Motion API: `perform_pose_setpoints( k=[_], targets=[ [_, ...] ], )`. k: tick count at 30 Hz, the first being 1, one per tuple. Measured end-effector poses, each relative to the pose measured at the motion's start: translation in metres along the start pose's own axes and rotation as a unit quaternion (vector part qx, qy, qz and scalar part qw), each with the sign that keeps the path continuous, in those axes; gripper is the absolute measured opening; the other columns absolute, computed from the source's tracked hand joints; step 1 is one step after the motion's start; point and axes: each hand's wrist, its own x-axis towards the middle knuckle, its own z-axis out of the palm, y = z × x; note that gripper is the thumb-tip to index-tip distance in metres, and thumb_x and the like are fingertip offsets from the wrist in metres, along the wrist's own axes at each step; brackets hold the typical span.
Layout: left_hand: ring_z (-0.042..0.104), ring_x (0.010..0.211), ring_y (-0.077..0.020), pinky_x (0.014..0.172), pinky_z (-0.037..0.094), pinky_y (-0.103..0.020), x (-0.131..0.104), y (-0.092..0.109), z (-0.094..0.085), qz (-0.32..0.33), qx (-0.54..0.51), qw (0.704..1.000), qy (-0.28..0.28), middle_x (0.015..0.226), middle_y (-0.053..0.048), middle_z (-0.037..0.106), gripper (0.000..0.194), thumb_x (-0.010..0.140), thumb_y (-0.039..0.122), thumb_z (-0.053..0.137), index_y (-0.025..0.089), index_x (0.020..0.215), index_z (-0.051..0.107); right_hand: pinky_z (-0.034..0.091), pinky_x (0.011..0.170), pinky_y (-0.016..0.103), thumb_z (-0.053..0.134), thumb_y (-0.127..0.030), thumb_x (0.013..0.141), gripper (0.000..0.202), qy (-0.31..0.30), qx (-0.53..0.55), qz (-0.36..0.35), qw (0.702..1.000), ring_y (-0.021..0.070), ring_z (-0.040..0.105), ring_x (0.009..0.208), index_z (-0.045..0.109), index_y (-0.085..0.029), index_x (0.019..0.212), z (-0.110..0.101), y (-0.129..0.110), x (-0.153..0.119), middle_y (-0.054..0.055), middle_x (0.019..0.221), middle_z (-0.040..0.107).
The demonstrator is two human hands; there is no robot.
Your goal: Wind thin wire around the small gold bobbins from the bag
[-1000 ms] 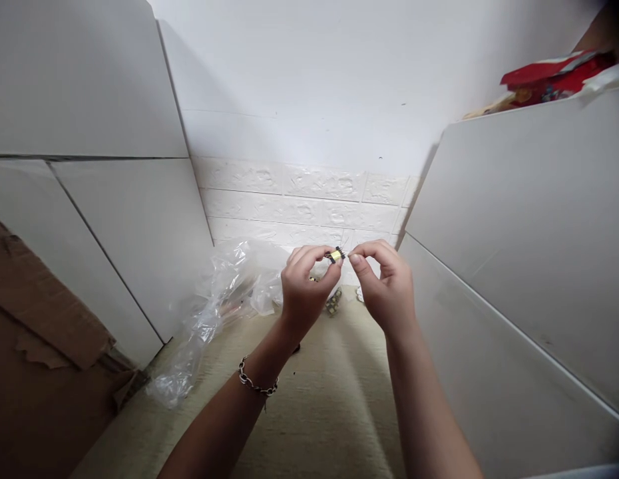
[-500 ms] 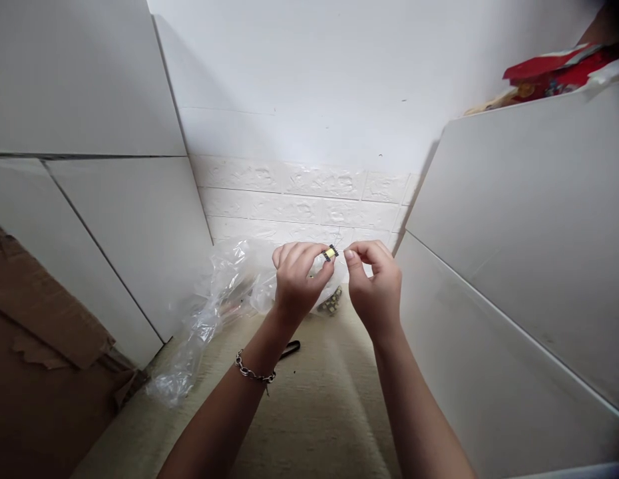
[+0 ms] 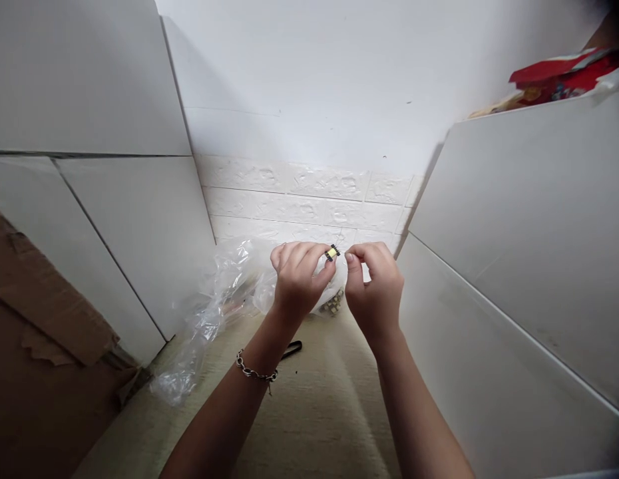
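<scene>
Between thumb and forefinger, my left hand (image 3: 300, 276) pinches a small transformer coil (image 3: 332, 253) with a yellow middle and black pinned ends. Just to its right, the thumb and forefinger of my right hand (image 3: 375, 279) are pressed together close to the coil's pins. Whatever they hold, if anything, is too small to make out. Thin wire-like lines show faintly above the coil. Below and behind the hands, a clear plastic bag (image 3: 204, 332) lies on the table, and a cluster of similar small coils (image 3: 333, 303) shows at its right end.
A dark looped tool (image 3: 292, 348), perhaps tweezers, lies partly behind my left wrist. White panels (image 3: 519, 279) rise at both sides, with a brick-patterned wall (image 3: 309, 193) ahead. Torn cardboard (image 3: 44, 346) stands at lower left. Red packaging (image 3: 564, 76) rests on the right panel's top.
The view has shifted slightly, so the surroundings sit a little farther right. Both hands keep nearly the same pose, and the coil is still in my left fingers.
</scene>
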Motion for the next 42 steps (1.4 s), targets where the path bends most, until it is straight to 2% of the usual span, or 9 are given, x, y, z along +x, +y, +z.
perform_pose_setpoints(
  k=[13, 19, 23, 26, 30, 33, 35, 39, 42],
  targets=[
    [0.053, 0.071, -0.0137, 0.08, 0.029, -0.033, 0.0, -0.003, -0.002, 0.03, 0.032, 0.999, -0.005, 0.071, 0.002, 0.063, 0.005, 0.072, 0.021, 0.055, 0.02, 0.076, 0.057, 0.036, 0.063, 0.026, 0.044, -0.013, 0.078, 0.011, -0.031, 0.016, 0.006, 0.999, 0.0113, 0.047, 0.068, 0.048, -0.019, 0.069, 0.0, -0.005, 0.0, -0.002, 0.069, 0.052],
    [0.052, 0.072, -0.0141, 0.08, 0.028, -0.033, 0.006, -0.004, -0.011, 0.104, 0.079, 0.99, -0.058, 0.072, 0.002, 0.062, 0.007, 0.073, 0.02, 0.053, 0.019, 0.079, 0.056, 0.037, 0.061, 0.024, 0.044, -0.011, 0.077, 0.013, -0.041, 0.055, 0.022, 0.997, 0.0105, 0.048, 0.067, 0.048, -0.019, 0.068, -0.006, -0.005, 0.0, -0.002, 0.068, 0.052],
    [0.051, 0.072, -0.0141, 0.073, 0.031, -0.031, 0.012, -0.004, -0.018, 0.143, 0.052, 0.982, -0.112, 0.073, 0.001, 0.062, 0.007, 0.075, 0.021, 0.052, 0.018, 0.079, 0.057, 0.037, 0.062, 0.023, 0.045, -0.012, 0.078, 0.013, -0.042, 0.062, 0.02, 0.997, 0.0101, 0.048, 0.068, 0.048, -0.02, 0.068, -0.011, -0.004, 0.002, -0.003, 0.069, 0.052],
    [0.051, 0.073, -0.0141, 0.071, 0.034, -0.03, 0.013, -0.004, -0.017, 0.115, -0.016, 0.983, -0.14, 0.073, 0.0, 0.062, 0.006, 0.074, 0.02, 0.053, 0.018, 0.077, 0.058, 0.037, 0.063, 0.023, 0.045, -0.012, 0.078, 0.013, -0.053, 0.075, 0.021, 0.996, 0.0102, 0.048, 0.069, 0.048, -0.02, 0.068, -0.013, -0.001, 0.004, -0.003, 0.069, 0.052],
    [0.052, 0.071, -0.0127, 0.071, 0.038, -0.028, 0.011, -0.002, -0.012, 0.011, -0.17, 0.971, -0.167, 0.072, 0.0, 0.062, 0.006, 0.072, 0.021, 0.056, 0.018, 0.075, 0.06, 0.037, 0.064, 0.024, 0.045, -0.012, 0.078, 0.014, -0.055, 0.09, 0.027, 0.994, 0.0105, 0.048, 0.069, 0.049, -0.02, 0.067, -0.015, 0.0, 0.006, -0.003, 0.069, 0.051],
    [0.053, 0.073, -0.0121, 0.071, 0.04, -0.026, 0.009, 0.002, -0.01, -0.11, -0.308, 0.923, -0.202, 0.074, -0.001, 0.062, 0.007, 0.07, 0.022, 0.058, 0.017, 0.074, 0.061, 0.036, 0.064, 0.024, 0.045, -0.013, 0.078, 0.014, -0.042, 0.091, 0.026, 0.995, 0.0106, 0.048, 0.069, 0.048, -0.02, 0.067, -0.016, 0.0, 0.006, -0.003, 0.068, 0.05],
    [0.053, 0.073, -0.0119, 0.07, 0.04, -0.025, 0.008, 0.007, -0.009, -0.206, -0.399, 0.864, -0.228, 0.074, 0.0, 0.06, 0.008, 0.07, 0.024, 0.059, 0.017, 0.072, 0.061, 0.036, 0.064, 0.025, 0.045, -0.013, 0.078, 0.013, -0.028, 0.085, 0.025, 0.996, 0.0108, 0.048, 0.069, 0.048, -0.02, 0.067, -0.017, 0.0, 0.007, -0.003, 0.068, 0.05],
    [0.051, 0.069, -0.0105, 0.069, 0.039, -0.024, 0.007, 0.019, -0.008, -0.391, -0.58, 0.675, -0.234, 0.069, 0.0, 0.057, 0.012, 0.069, 0.026, 0.06, 0.014, 0.069, 0.063, 0.036, 0.063, 0.025, 0.046, -0.014, 0.078, 0.013, -0.005, 0.067, 0.015, 0.998, 0.0113, 0.048, 0.069, 0.048, -0.02, 0.067, -0.02, -0.001, 0.008, -0.002, 0.068, 0.051],
    [0.051, 0.068, -0.0081, 0.07, 0.039, -0.022, 0.007, 0.026, -0.006, -0.476, -0.663, 0.541, -0.202, 0.067, 0.0, 0.057, 0.011, 0.067, 0.023, 0.062, 0.012, 0.065, 0.062, 0.037, 0.063, 0.026, 0.044, -0.014, 0.079, 0.014, 0.008, 0.049, 0.001, 0.999, 0.0123, 0.048, 0.069, 0.048, -0.02, 0.067, -0.02, 0.0, 0.008, -0.002, 0.068, 0.051]
  ],
)
